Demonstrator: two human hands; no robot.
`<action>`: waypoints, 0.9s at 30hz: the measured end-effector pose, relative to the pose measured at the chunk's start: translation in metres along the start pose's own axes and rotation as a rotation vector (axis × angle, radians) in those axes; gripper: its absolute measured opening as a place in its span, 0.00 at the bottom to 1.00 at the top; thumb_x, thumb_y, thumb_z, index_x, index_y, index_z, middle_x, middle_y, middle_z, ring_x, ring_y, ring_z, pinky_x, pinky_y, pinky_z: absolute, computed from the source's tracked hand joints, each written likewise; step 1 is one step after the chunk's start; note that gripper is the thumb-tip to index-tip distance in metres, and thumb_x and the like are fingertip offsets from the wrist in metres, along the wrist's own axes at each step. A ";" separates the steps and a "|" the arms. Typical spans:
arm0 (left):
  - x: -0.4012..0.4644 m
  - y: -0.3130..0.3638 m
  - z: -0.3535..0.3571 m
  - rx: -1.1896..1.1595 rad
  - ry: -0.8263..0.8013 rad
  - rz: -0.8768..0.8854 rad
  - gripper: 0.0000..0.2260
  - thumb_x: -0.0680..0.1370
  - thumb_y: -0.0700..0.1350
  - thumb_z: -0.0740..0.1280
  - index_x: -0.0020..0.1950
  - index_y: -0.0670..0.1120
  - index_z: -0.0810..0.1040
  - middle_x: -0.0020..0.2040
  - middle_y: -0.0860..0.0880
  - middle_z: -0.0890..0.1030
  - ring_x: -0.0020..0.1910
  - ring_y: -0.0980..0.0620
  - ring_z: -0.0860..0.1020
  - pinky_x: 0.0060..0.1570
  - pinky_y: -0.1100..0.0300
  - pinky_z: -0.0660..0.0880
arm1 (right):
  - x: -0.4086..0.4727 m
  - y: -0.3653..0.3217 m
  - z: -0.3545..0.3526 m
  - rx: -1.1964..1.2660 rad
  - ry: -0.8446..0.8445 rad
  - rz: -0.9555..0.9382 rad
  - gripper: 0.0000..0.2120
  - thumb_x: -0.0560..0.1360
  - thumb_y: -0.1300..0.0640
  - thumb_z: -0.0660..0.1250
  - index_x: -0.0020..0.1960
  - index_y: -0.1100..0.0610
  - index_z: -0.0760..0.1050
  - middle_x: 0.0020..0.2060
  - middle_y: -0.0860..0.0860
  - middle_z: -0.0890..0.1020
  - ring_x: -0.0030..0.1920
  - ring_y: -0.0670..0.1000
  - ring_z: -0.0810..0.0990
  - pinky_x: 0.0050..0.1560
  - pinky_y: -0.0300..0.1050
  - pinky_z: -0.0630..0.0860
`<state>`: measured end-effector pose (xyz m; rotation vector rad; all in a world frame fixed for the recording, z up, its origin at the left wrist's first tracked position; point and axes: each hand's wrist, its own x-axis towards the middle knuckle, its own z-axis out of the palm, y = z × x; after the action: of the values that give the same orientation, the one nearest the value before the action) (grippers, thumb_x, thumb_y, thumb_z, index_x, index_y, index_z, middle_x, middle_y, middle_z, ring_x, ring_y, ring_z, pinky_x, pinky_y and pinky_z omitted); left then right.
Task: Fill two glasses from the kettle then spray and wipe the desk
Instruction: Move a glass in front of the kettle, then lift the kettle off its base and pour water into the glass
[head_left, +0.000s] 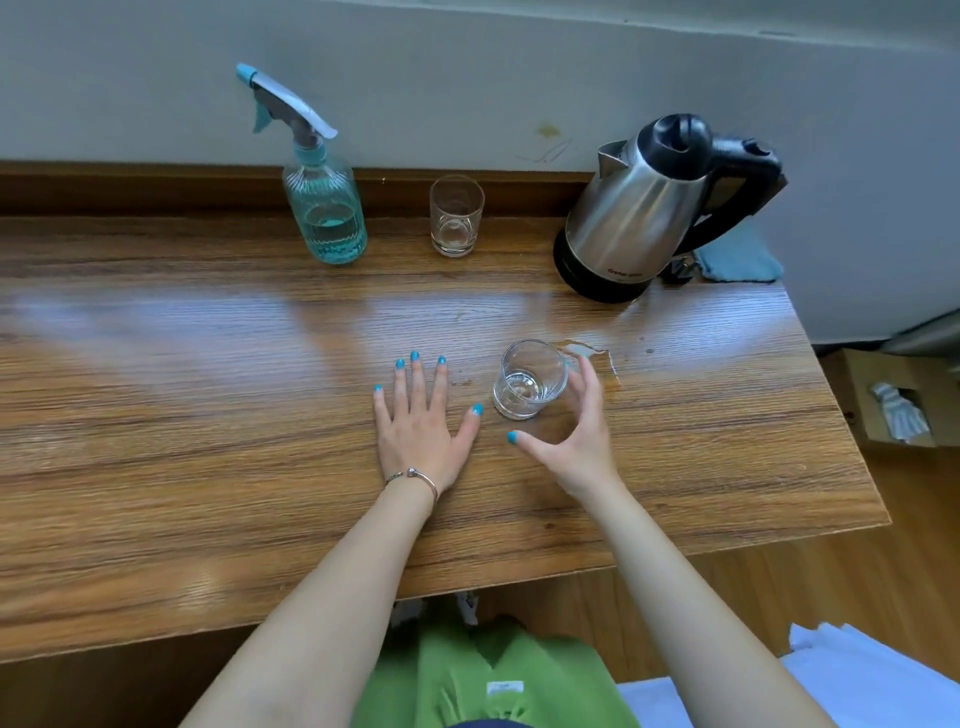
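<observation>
A steel kettle (644, 218) with a black lid and handle stands at the back right of the wooden desk (208, 415). One clear glass (527, 382) holding a little water sits near the front, with my right hand (576, 431) curved around its right side, fingers spread and thumb apart from it. My left hand (423, 421) lies flat on the desk just left of that glass. A second glass (456, 215) stands at the back, looking empty. The teal spray bottle (324, 208) is to its left. A blue cloth (740, 257) lies behind the kettle.
A small puddle of water (597, 358) lies on the desk just right of the near glass. The desk's right edge drops to a wooden floor, where a cardboard box (893, 400) sits. A wall runs along the back.
</observation>
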<state>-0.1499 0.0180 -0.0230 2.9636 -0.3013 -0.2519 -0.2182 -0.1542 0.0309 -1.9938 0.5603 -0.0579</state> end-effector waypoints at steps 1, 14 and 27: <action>0.000 -0.002 0.000 0.004 -0.013 0.025 0.34 0.78 0.67 0.44 0.80 0.53 0.43 0.81 0.46 0.47 0.80 0.47 0.43 0.74 0.43 0.38 | -0.006 0.001 -0.003 0.006 0.003 0.006 0.57 0.61 0.54 0.82 0.78 0.44 0.49 0.75 0.47 0.66 0.74 0.41 0.63 0.72 0.39 0.60; -0.093 0.075 0.019 -0.065 -0.026 -0.162 0.40 0.77 0.68 0.45 0.79 0.43 0.39 0.81 0.45 0.43 0.79 0.47 0.39 0.75 0.45 0.35 | 0.037 0.013 -0.097 -0.081 -0.215 -0.180 0.44 0.66 0.62 0.79 0.76 0.54 0.61 0.62 0.46 0.74 0.62 0.45 0.74 0.67 0.49 0.72; -0.074 0.264 0.039 -0.309 0.041 -0.157 0.31 0.81 0.61 0.51 0.80 0.54 0.42 0.81 0.51 0.44 0.79 0.52 0.42 0.75 0.53 0.37 | 0.145 0.004 -0.233 -0.197 0.131 -0.598 0.28 0.70 0.53 0.75 0.67 0.57 0.71 0.60 0.50 0.72 0.62 0.45 0.68 0.67 0.38 0.69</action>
<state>-0.2774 -0.2269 -0.0061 2.6830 -0.0201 -0.2318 -0.1553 -0.4091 0.1109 -2.3012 0.0316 -0.5187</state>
